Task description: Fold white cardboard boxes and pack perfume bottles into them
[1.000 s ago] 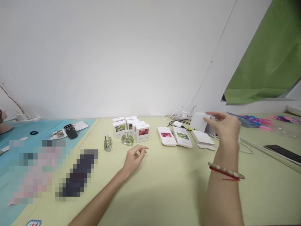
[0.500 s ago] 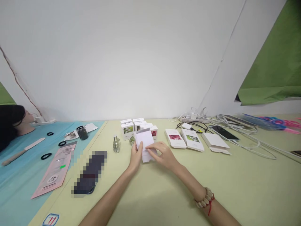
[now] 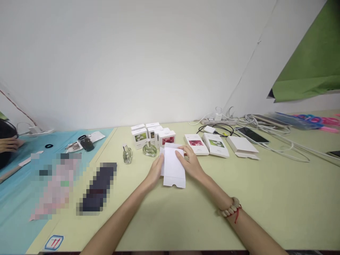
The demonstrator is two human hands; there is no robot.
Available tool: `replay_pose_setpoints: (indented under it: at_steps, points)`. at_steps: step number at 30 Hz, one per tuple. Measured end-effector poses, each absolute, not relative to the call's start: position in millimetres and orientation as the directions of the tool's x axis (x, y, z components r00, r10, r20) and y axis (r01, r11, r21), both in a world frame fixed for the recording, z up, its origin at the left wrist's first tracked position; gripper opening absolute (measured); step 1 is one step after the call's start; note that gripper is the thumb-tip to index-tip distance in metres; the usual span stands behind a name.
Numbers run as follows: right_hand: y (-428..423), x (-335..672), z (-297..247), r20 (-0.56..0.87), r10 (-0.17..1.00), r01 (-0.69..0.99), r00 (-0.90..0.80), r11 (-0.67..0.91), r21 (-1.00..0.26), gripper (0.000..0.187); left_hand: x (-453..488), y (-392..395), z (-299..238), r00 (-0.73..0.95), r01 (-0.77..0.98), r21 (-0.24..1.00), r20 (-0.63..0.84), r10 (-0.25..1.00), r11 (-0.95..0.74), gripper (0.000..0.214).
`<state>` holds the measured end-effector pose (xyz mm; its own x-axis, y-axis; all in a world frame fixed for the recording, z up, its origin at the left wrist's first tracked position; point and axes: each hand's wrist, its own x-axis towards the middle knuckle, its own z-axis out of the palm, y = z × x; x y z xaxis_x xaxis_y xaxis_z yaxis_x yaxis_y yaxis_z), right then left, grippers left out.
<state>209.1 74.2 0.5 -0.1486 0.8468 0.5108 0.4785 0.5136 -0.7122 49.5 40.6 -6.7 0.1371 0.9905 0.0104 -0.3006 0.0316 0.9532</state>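
Between my hands is a white cardboard carton [image 3: 174, 168], its plain face towards me and a notched flap at its lower end. My left hand [image 3: 154, 173] grips its left side, thumb along the edge. My right hand [image 3: 193, 164] closes on its upper right, thumb on the front and fingers behind. Just beyond stand small white boxes with flower pictures [image 3: 167, 139]. To the left are two glass perfume bottles, one slim [image 3: 127, 155] and one rounder [image 3: 149, 149], both upright.
Right of my hands lie two flat picture cartons [image 3: 197, 144] and a plain open one [image 3: 242, 146]. Cables, a power strip and a phone [image 3: 251, 135] lie further right. At left are a jar [image 3: 86, 143], a knife-like tool and another person's hand [image 3: 10, 144] on dark hair.
The carton has turned and partly spread in my hands. My right hand has gone from pinching its middle to gripping its right side. Another person's hand has appeared at far left.
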Motion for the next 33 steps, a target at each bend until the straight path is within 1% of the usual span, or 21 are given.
replay_pose_setpoints:
  at_steps: [3, 7, 9, 11, 13, 14, 15, 18, 19, 21, 25, 28, 31, 33]
  points:
    - [70, 200, -5, 0.543, 0.834, 0.424, -0.096, 0.528, -0.736, 0.023, 55, 34, -10, 0.094, -0.256, 0.966, 0.057, 0.994, -0.031, 0.059]
    - [59, 188, -9, 0.618, 0.783, 0.405, -0.072, 0.589, -0.699, 0.021, 66, 24, -16, 0.018, -0.221, 0.972, 0.085, 0.996, -0.079, 0.055]
    - [54, 185, -7, 0.65, 0.758, 0.398, -0.045, 0.611, -0.685, 0.027, 69, 21, -16, -0.021, -0.24, 0.965, 0.102, 0.995, -0.104, 0.053]
    - [51, 184, -2, 0.67, 0.742, 0.399, -0.014, 0.618, -0.677, 0.039, 71, 20, -13, -0.056, -0.243, 0.96, 0.128, 0.99, -0.138, 0.052]
    - [50, 184, 2, 0.668, 0.744, 0.414, 0.018, 0.603, -0.682, 0.052, 70, 19, -10, -0.064, -0.216, 0.964, 0.147, 0.987, -0.158, 0.051]
    - [50, 185, 3, 0.662, 0.749, 0.421, 0.025, 0.593, -0.686, 0.054, 69, 18, -8, -0.054, -0.197, 0.967, 0.153, 0.987, -0.16, 0.052]
    - [51, 186, 5, 0.652, 0.758, 0.42, 0.01, 0.588, -0.691, 0.052, 68, 17, -6, -0.04, -0.177, 0.971, 0.156, 0.987, -0.16, 0.052]
    - [54, 187, 5, 0.621, 0.778, 0.367, -0.096, 0.607, -0.705, 0.027, 68, 11, -2, -0.027, -0.115, 0.979, 0.166, 0.986, -0.168, 0.053]
    - [54, 187, 4, 0.615, 0.779, 0.342, -0.126, 0.616, -0.71, 0.022, 69, 9, -1, -0.03, -0.103, 0.979, 0.176, 0.984, -0.178, 0.053]
    - [54, 186, 3, 0.613, 0.777, 0.301, -0.147, 0.625, -0.72, 0.019, 71, 5, 1, -0.053, -0.088, 0.973, 0.208, 0.977, -0.212, 0.052]
    - [54, 185, 2, 0.593, 0.779, 0.233, -0.201, 0.626, -0.744, 0.02, 74, 2, 2, -0.099, -0.086, 0.961, 0.254, 0.962, -0.263, 0.045]
    - [56, 187, 0, 0.514, 0.818, 0.168, -0.258, 0.561, -0.81, 0.027, 71, 10, 0, -0.112, -0.141, 0.966, 0.204, 0.973, -0.219, 0.037]
    - [60, 192, -1, 0.426, 0.874, 0.093, -0.236, 0.456, -0.885, 0.036, 66, 22, -5, -0.168, -0.25, 0.962, 0.07, 0.983, -0.111, 0.037]
    - [60, 195, 0, 0.433, 0.866, 0.103, -0.25, 0.469, -0.877, 0.041, 62, 29, -7, -0.214, -0.337, 0.941, -0.034, 0.976, -0.041, 0.038]
